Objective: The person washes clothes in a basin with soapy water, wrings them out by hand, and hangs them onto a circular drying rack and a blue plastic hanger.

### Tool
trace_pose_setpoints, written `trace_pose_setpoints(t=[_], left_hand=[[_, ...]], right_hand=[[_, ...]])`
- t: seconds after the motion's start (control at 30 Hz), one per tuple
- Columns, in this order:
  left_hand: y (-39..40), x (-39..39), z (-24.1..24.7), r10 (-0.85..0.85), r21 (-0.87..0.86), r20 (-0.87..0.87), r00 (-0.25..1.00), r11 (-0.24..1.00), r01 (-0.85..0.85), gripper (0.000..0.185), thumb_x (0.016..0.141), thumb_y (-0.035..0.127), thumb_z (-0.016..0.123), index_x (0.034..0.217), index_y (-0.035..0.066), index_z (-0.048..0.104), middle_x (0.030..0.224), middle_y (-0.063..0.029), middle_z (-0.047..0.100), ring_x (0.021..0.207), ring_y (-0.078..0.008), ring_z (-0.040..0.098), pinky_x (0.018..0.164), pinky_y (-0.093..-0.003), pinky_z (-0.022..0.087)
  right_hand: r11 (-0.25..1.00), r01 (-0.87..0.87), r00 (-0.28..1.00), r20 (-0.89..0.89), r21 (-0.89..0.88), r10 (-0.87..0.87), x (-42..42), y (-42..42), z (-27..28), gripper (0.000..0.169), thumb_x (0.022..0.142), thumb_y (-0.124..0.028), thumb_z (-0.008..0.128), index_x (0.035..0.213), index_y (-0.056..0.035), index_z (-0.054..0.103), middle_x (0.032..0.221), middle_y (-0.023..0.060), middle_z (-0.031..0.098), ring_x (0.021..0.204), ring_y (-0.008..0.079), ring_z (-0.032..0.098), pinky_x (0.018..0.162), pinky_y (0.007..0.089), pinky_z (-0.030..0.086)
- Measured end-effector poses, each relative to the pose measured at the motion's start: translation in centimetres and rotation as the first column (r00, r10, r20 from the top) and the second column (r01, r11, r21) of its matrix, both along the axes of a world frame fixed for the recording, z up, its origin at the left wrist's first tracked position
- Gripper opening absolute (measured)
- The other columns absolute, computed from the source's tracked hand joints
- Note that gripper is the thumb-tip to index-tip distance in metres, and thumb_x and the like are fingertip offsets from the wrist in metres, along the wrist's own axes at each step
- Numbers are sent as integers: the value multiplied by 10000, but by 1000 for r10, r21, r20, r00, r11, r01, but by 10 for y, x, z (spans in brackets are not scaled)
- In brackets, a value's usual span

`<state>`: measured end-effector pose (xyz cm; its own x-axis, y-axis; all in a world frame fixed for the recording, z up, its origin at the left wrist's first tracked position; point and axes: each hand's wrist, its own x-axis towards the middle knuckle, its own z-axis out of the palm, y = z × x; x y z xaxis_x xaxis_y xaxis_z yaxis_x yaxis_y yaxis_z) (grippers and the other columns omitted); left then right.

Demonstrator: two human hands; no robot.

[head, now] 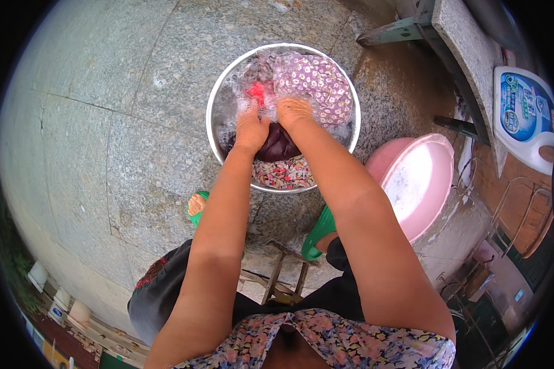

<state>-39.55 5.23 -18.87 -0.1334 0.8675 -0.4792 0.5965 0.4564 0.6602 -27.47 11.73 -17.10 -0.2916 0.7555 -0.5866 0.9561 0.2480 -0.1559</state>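
Observation:
Both of my hands reach into a round metal basin (209,121) of sudsy water and wet cloth. My left hand (250,128) rests on the wet laundry at the left, its fingertips in the foam below a bright red cloth (256,93). My right hand (295,112) is curled down, its fingers hidden in suds; whether it grips anything is unclear. A purple cloth with white flowers (321,87) fills the upper right of the basin. Between my wrists bulges a dark maroon cloth (278,144). Nearest me lies a multicoloured printed cloth (286,172).
A pink plastic basin (431,198) leans tilted at the right. Beyond it, a white detergent jug (522,117) is by a stone slab (466,50) on a metal frame. Green slippers (317,235) are on my feet, on stone paving (161,152). A wooden stool (273,279) shows beneath me.

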Motion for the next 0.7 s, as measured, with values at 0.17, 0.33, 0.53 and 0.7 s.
trace_pose_setpoints(t=[0.17, 0.33, 0.53, 0.7], left_hand=[[-11, -21, 18, 553, -377, 799, 237, 767, -520, 452, 973, 284, 492, 1369, 70, 444, 1328, -103, 521, 1224, -233, 484, 1055, -365, 360], [-19, -41, 14, 406, -465, 862, -303, 872, -155, 521, 991, 459, 336, 1287, 63, 497, 1222, -157, 572, 1080, -319, 566, 973, -456, 442], [-42, 44, 22, -217, -81, 939, -267, 613, -786, 422, 964, 331, 470, 1299, 77, 506, 1174, -76, 598, 1012, -206, 584, 930, -369, 452], [-27, 11, 62, 667, -595, 739, -98, 577, -560, 406, 933, 299, 573, 1277, 87, 531, 1272, -55, 573, 1074, -219, 579, 970, -391, 442]], right_hand=[[960, 279, 911, -325, 25, -256, -16, -11, 55, 257, 779, -153, 622, 998, -25, 662, 1111, 172, 638, 1088, 368, 574, 928, 465, 437], [859, 353, 681, -732, 372, 38, -27, -88, 129, 273, 727, -196, 697, 915, -49, 564, 962, 109, 572, 981, 313, 540, 865, 422, 406], [908, -8, 712, -635, 418, 299, -44, -89, 114, 335, 705, -365, 705, 875, -116, 559, 908, 69, 577, 894, 251, 587, 831, 403, 420], [848, 423, 852, -460, 321, -251, -4, -5, 84, 356, 793, -365, 686, 893, -31, 612, 904, 165, 654, 891, 335, 629, 761, 427, 513]])
